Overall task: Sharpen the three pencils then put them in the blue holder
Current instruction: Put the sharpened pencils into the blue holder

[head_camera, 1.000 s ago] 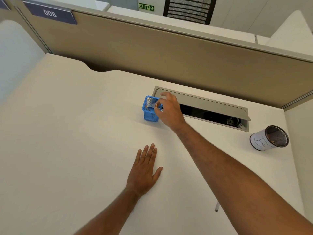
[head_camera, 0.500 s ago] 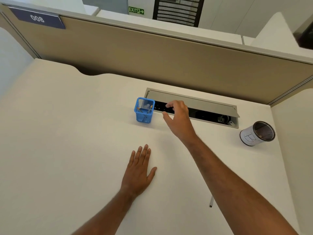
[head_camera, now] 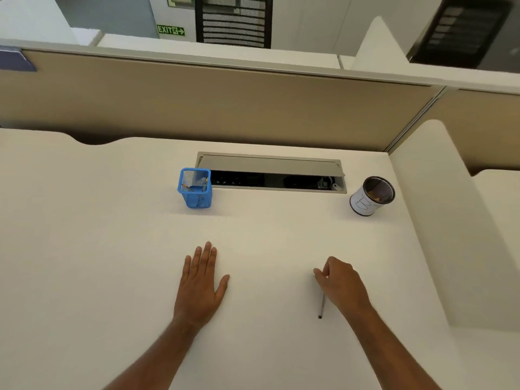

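Observation:
The blue mesh holder (head_camera: 193,200) stands at the back of the white desk (head_camera: 98,235), with two pencils (head_camera: 204,184) leaning inside it. A third pencil (head_camera: 321,305) lies on the desk near the front right, its dark tip pointing toward me. My right hand (head_camera: 340,282) rests over the pencil's far end, fingers curled around it. My left hand (head_camera: 201,280) lies flat and open on the desk, in front of the holder, holding nothing.
A white can marked "B" (head_camera: 364,205), with dark mesh inside and some shavings, stands at the back right. An open grey cable tray (head_camera: 270,167) is set into the desk behind the holder. A beige partition (head_camera: 225,108) closes off the back.
My right hand has let go at the blue holder and drawn back to the front right, onto the lying pencil. The left hand has stayed flat. The view has tilted.

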Available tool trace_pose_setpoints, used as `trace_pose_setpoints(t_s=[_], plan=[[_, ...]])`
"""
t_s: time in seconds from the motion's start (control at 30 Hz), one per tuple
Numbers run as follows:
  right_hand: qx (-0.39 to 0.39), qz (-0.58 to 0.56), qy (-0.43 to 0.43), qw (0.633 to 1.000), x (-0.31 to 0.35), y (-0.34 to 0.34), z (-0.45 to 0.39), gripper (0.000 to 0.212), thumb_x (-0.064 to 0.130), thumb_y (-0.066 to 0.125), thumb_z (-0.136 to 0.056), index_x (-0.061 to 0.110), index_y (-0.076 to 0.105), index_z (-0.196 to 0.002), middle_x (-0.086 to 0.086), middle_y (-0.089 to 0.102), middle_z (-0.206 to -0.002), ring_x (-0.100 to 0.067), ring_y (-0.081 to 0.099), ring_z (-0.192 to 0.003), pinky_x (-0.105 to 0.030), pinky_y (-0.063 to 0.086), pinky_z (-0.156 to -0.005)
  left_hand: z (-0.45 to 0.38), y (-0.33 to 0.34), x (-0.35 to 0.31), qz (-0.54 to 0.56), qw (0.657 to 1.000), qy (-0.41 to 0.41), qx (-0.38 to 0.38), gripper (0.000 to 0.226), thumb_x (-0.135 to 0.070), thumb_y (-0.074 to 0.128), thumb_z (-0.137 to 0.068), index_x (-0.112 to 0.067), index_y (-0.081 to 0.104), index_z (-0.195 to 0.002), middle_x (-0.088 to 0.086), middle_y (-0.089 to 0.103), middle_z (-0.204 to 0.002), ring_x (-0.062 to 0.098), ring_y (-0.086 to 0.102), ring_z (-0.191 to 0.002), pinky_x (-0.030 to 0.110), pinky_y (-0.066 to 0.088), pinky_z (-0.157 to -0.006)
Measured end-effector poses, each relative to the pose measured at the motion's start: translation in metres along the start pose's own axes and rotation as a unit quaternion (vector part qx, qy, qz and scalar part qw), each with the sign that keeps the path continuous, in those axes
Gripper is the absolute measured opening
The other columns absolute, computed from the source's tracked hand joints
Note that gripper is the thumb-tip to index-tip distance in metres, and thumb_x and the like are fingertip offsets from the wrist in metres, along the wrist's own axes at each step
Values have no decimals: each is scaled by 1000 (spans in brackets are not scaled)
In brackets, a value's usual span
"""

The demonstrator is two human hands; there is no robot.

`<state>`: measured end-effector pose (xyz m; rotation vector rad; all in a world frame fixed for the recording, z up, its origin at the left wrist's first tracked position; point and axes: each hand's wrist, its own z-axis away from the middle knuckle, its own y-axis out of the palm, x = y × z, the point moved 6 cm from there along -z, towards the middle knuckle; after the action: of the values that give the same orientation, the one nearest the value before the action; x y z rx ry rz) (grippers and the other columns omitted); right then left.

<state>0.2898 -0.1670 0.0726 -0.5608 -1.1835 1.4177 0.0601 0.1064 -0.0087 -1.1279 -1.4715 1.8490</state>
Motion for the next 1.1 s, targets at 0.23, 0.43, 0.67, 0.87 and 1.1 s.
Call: trace_pose_setpoints(t_s=[0.23,0.43,0.67,0.87,1.1], plan=[[23,101,-20,994,-27,24,24,33,51,48,-105,20,48,-93,0,52,-91,-27,69,-84,-33,47,-71,-1,2,1,0,1000,3,3,80,-56,34,-105,-10,26,-170,5,19,-181,29,21,-168,43,3,-136],[24,67,-21,997,-23,31,22,26,38,47,-105,17,46,-90,5,52,-75,-22,59,-75,-35,48,-66,0,-1,0,3,1000,2,-2,80,-56,35,-105,-10,25,-171,5,19,-182,27,19,-168,39,-2,-137],[47,-198,-3,979,23,18,-1,19,25,70,-82,21,55,-69,9,57,-62,-10,46,-54,-28,39,-57,0,0,-1,2,1000,3,2,79,-55,36,-106,-11,24,-171,4,17,-182,27,18,-168,42,2,-137],[58,-355,-173,917,138,-15,-32,9,4,70,-88,8,62,-90,-19,70,-85,-18,65,-67,-28,51,-66,0,-1,-2,4,1000,0,3,79,-55,38,-106,-12,25,-171,4,17,-182,25,17,-168,43,5,-136],[-7,-366,-299,881,282,-52,-63,7,12,70,-94,13,66,-99,-1,74,-101,-18,73,-94,-23,59,-79,0,-2,-2,4,1000,-6,5,78,-54,40,-107,-13,25,-171,4,16,-182,24,16,-168,44,6,-136]])
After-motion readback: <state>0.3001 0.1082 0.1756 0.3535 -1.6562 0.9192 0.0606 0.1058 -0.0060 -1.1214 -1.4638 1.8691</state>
